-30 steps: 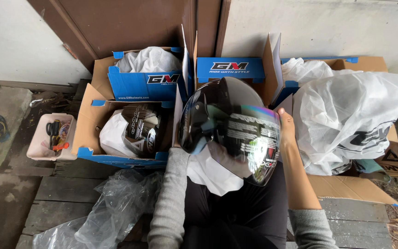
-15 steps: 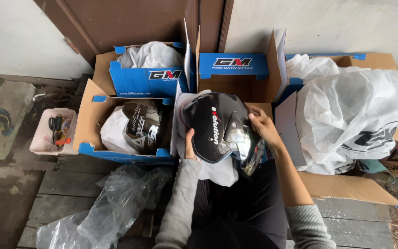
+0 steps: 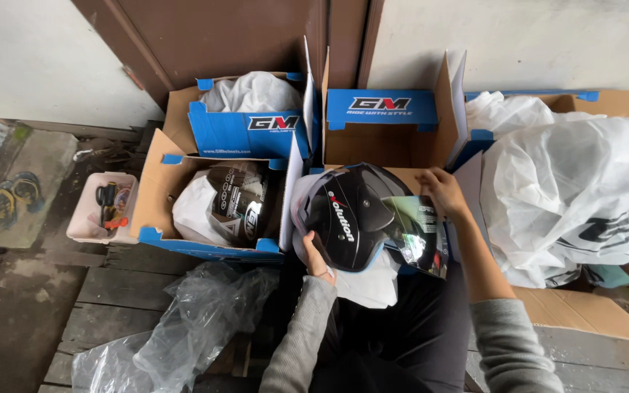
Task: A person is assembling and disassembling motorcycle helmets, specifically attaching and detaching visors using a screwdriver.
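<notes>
Grey sleeves: both forearms reach up from the bottom edge, over black trousers.
Clear plastic wrap [image 3: 183,331]: crumpled on the dark wooden boards, low left, beside the person's left leg.
Left hand [image 3: 317,256]: fingers closed on the lower left edge of the black helmet [image 3: 351,218], thumb on the shell.
Right hand [image 3: 442,191]: fingers wrapped on the helmet's upper right side, just above the tinted visor [image 3: 416,233].
Helmet position: held over the lap, tilted, shell toward the left, iridescent visor toward the right; a white cloth bag [image 3: 369,280] hangs beneath it.
Open carton in front [image 3: 380,109]: blue and brown cardboard, flaps up, directly behind the helmet.
Left near carton [image 3: 156,211]: open, holds a second dark helmet [image 3: 238,207] lying in white wrapping.
Left far carton [image 3: 234,135]: open, white wrapping bulging out of it.
Pink tray [image 3: 85,222]: left of the cartons, small tools inside.
White bags [image 3: 569,196]: large heap on flattened cardboard to the right.
Farthest: brown door and pale wall.
</notes>
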